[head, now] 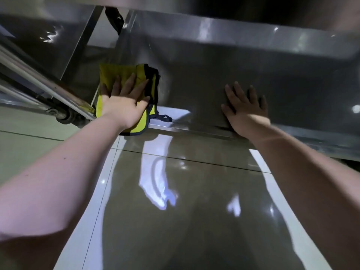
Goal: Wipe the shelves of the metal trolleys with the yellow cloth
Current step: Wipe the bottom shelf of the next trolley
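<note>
left hand (124,106): flat, fingers straight, pressing cloth (124,75) | cloth: yellow, dark-edged, at left end of low shelf (194,78), one corner over its front edge | right hand (245,108): flat, fingers spread on shelf, grasping nothing | castor (65,114): left, probably another trolley's | floor (175,191): glossy tiles

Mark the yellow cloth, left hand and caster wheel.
yellow cloth (111,73): head view, bare upper corner.
left hand (123,106): head view, back of the hand.
caster wheel (64,115): head view, wheel's side.
</note>
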